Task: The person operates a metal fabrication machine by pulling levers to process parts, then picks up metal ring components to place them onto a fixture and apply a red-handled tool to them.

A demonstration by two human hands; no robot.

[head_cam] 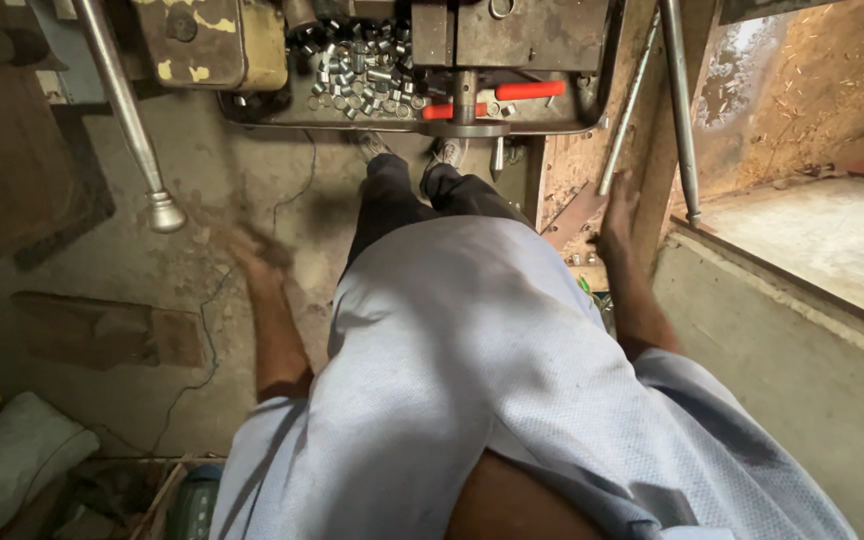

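Note:
I look straight down over my light blue shirt and dark trousers to my shoes on the floor. My left hand hangs blurred at my left side above the concrete floor, holding nothing, near a long metal lever with a round knob. My right hand is spread flat with open fingers against a wooden post, next to thin metal rods. Ahead of my feet a machine tray holds several small shiny metal cylinders and red-handled levers.
A yellowed metal box stands at the machine's left. A low concrete ledge runs along my right. A wooden board and a thin wire lie on the floor at left, with a white sack in the lower left corner.

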